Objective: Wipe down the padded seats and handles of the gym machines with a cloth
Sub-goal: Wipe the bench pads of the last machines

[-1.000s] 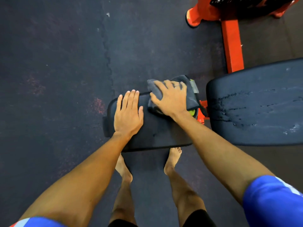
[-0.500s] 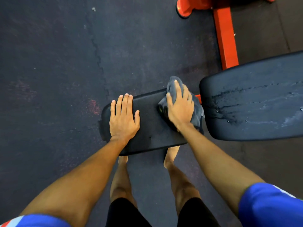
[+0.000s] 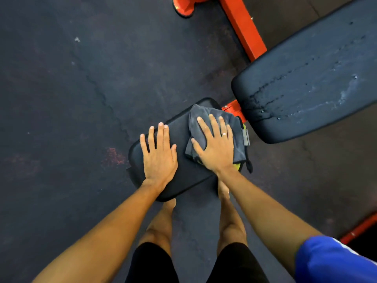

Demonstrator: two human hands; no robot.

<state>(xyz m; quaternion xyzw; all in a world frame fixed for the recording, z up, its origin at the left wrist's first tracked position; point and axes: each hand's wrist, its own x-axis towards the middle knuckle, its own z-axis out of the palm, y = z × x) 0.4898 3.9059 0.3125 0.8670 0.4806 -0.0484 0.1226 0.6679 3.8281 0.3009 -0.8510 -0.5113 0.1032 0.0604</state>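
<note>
Landmark: the small black seat pad (image 3: pixel 184 176), set low above the dark rubber floor (image 3: pixel 61 99).

Left hand (image 3: pixel 159 158): lies flat, palm down, on the left half of the seat pad. Its fingers (image 3: pixel 161 135) are straight and close together, reach toward the pad's far edge, and grasp nothing.

Right hand (image 3: pixel 216 152): lies flat, palm down, on the grey cloth (image 3: pixel 194 121). Its fingers (image 3: pixel 214 125) are straight and slightly spread. They press the cloth against the pad and do not curl round it. A ring (image 3: pixel 224 134) shows on one finger.

Cloth: bunched on the right half of the seat pad. It overhangs the pad's right edge, where a yellow-green patch and a small tag are visible.

Back pad (image 3: pixel 306 78): large and black, just beyond the right end of the seat pad, with wet streaks and droplets on its surface.

Orange frame (image 3: pixel 242 27): runs from under the back pad away from the seat pad, along the floor.

Two bare feet stand on the floor, at and partly under the near edge of the seat pad.
</note>
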